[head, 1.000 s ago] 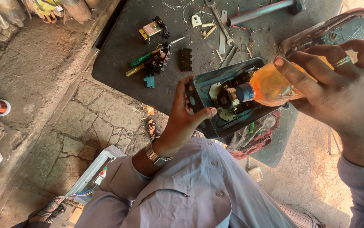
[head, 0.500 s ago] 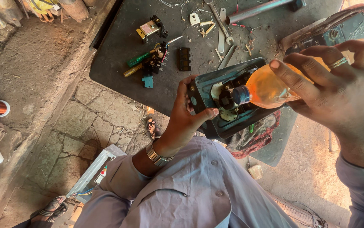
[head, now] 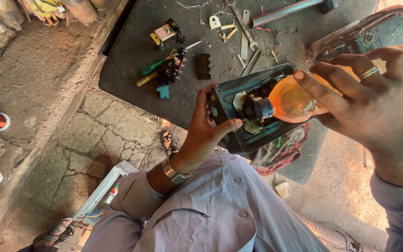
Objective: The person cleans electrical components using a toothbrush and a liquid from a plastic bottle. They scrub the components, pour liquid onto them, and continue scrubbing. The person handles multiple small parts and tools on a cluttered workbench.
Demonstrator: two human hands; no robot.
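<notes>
Left hand [head: 206,128] grip closed round edge of box [head: 239,100], held up over lap. Right hand [head: 369,98] grip closed round bottle [head: 292,100], neck tipped into box. Keep box flat, tip bottle slowly, aim at middle part.

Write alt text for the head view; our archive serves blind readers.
The right hand tips an orange plastic bottle into an open blue-grey metal box held by the left hand. Screwdrivers and spanners lie on a dark mat.
</notes>
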